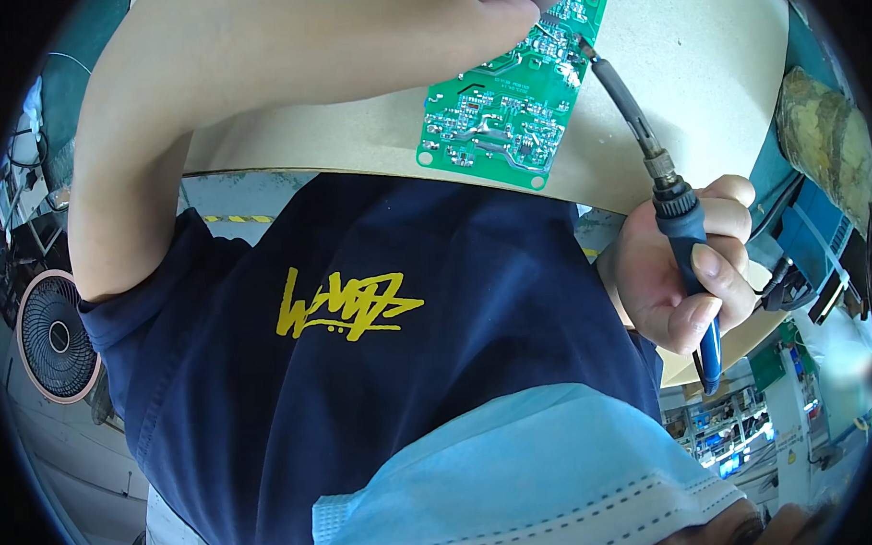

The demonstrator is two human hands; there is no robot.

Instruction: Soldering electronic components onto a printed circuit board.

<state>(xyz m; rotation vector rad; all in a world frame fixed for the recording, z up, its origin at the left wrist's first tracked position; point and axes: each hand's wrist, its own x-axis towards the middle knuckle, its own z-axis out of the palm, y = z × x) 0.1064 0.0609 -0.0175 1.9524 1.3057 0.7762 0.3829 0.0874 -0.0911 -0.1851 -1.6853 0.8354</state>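
Observation:
A green circuit board [498, 117] full of small components lies on the pale work surface, at the top of the view. My right hand [681, 264] is closed round the blue handle of a soldering iron [632, 102]. The iron slants up and left, its tip at the board's right edge among the parts. My left hand [466, 26] reaches over the board's upper left, fingers pinched on a dark thing with a thin metal point. The picture's top edge cuts off those fingers, so the kind of tool is hidden.
The pale work surface [708, 80] has a curved front edge close to my body. At the right are a yellowish crumpled bag [825, 129], a blue box [809, 226] and dark cables. A round fan [59, 334] stands at the left.

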